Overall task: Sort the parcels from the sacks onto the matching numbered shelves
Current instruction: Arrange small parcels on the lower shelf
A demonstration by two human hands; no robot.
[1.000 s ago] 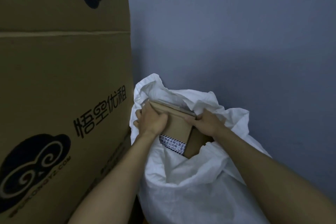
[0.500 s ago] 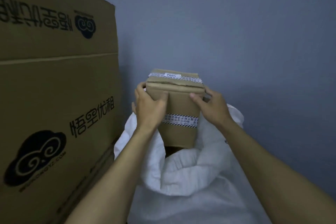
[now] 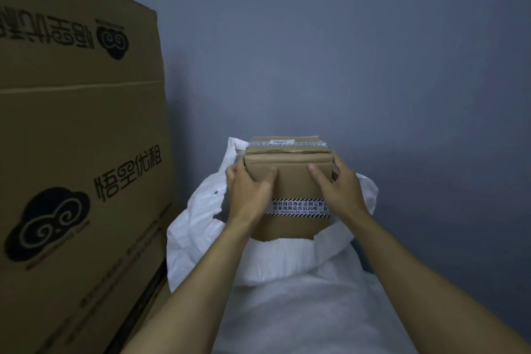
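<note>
Here, in the head view, a small brown cardboard parcel [image 3: 290, 181] is held upright in the air, just above the open mouth of a crumpled white woven plastic sack [image 3: 287, 267]; its lower edge hangs close over the sack's folded rim, and whether the two touch cannot be told.

The left hand [image 3: 248, 192] grips the parcel's left side, its thumb laid flat across the near face and its fingers wrapped round the far edge; the right hand [image 3: 337, 192] grips the right side the same way, thumb on the near face, fingers curled round the corner. Both bare forearms reach in from the bottom of the view.

A black-and-white striped tape band [image 3: 298, 208] with printed characters crosses the lower part of the near face; a small white label [image 3: 282, 141] sits on the taped top flaps — its digits are too blurred to read surely.

To the left stands a tall brown cardboard carton [image 3: 80, 152] printed with dark characters and a swirled cloud logo; the sack lies just beside its lower corner. Behind everything is a plain grey-blue wall [image 3: 359, 52].
</note>
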